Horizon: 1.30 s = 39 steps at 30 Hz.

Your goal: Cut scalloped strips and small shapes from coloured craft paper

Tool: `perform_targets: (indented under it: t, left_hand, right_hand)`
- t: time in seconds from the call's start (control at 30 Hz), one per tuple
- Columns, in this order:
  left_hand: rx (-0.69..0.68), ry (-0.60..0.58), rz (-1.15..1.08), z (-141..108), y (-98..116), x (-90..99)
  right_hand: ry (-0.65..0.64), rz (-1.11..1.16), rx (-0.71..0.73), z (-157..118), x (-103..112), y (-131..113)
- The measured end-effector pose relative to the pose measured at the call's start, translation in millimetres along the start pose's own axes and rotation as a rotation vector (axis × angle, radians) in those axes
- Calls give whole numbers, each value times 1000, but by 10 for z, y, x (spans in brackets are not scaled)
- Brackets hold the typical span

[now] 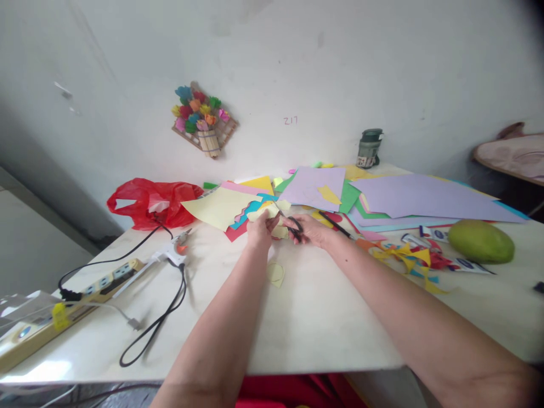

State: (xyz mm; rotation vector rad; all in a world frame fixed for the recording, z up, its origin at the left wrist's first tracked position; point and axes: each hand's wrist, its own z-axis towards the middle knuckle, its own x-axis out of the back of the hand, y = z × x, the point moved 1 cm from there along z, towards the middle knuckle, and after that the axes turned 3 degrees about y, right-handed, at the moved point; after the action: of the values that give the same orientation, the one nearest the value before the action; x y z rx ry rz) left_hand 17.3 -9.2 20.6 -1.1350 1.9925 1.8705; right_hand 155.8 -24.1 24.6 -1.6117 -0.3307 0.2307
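Near the middle of the table, my left hand (261, 228) pinches a pale yellow paper piece (266, 212). My right hand (306, 230) is closed around black-handled scissors (295, 228), whose blades point up and left at the paper. The two hands are close together. Just below them on the table lies a small pale yellow scrap (276, 274) with a circle drawn on it. Behind my left hand are a large pale yellow sheet (221, 205) and blue, pink and red paper pieces.
Purple sheets (408, 195) and a black pen (335, 225) lie behind my right hand. To the right are yellow scraps (408, 258), tubes and a green fruit (481, 242). At left are a red bag (153, 204), glue gun (172, 249), cord and power strip (106, 281).
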Motion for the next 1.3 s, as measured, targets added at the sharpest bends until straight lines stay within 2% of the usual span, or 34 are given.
perform_targets:
  t: [0.43, 0.6, 0.8, 1.03, 1.17, 1.3]
  left_hand:
    - [7, 19, -15, 6, 38, 2]
    - [46, 148, 182, -41, 168, 26]
    - [-53, 305, 445, 23, 284, 122]
    - [-211, 296, 616, 83, 260, 193]
    - [-286, 294, 610, 98, 267, 199]
    - [-309, 234, 430, 114, 256, 165]
  right_hand:
    - [34, -36, 34, 81, 4, 44]
    - [60, -36, -6, 42, -15, -19]
    - [85, -51, -70, 10, -22, -50]
    - [122, -89, -131, -33, -69, -116]
    - [71, -58, -111, 8, -8, -37]
    - [0, 32, -61, 74, 62, 65]
